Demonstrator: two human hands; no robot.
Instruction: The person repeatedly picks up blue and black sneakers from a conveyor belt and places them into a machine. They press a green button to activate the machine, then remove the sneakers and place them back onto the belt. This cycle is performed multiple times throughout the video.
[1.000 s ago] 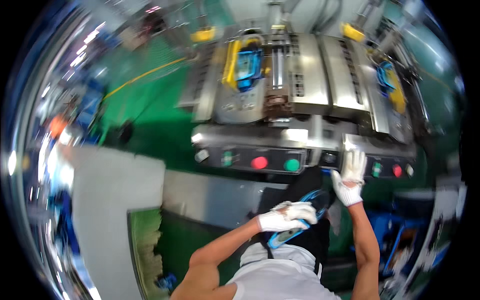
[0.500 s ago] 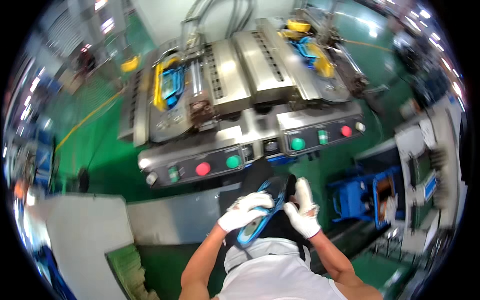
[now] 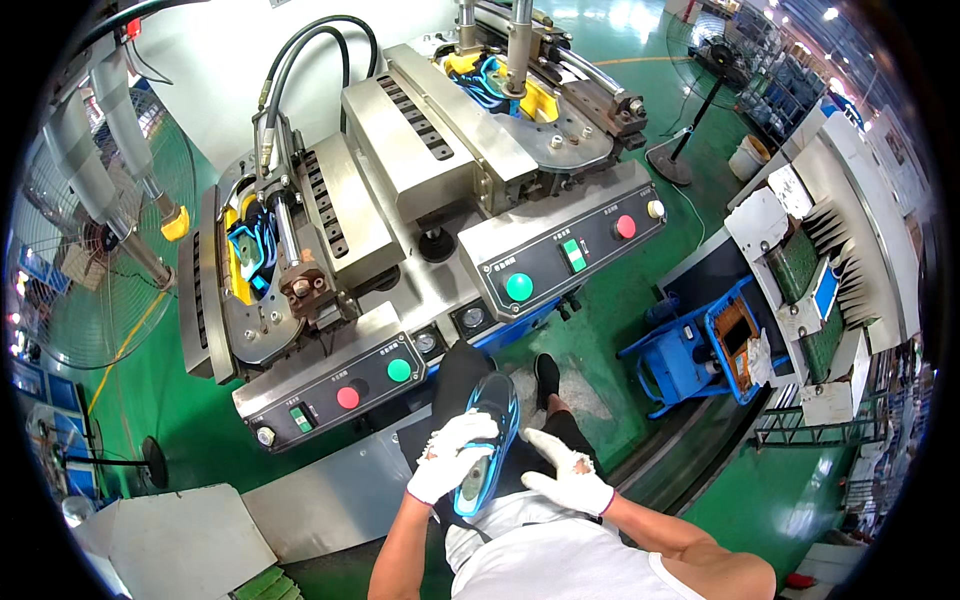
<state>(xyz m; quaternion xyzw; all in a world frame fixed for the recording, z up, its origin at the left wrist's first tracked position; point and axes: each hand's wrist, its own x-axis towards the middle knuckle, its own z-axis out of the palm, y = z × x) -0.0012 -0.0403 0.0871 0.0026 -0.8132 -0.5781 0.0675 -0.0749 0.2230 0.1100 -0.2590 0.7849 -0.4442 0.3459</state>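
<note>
The left hand [image 3: 450,455] in a soft white glove grips a smooth, shiny blue shoe sole [image 3: 487,440]. The right hand [image 3: 568,475] lies flat and open beside it.

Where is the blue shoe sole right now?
The blue shoe sole sits low in the head view, held by the left hand, beside the right hand, before the machine's control panel.

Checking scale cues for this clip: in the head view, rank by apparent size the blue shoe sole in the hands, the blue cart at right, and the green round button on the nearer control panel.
1. blue cart
2. blue shoe sole, though nearer the camera, so the gap is unsure
3. green round button, plainly smallest
</note>
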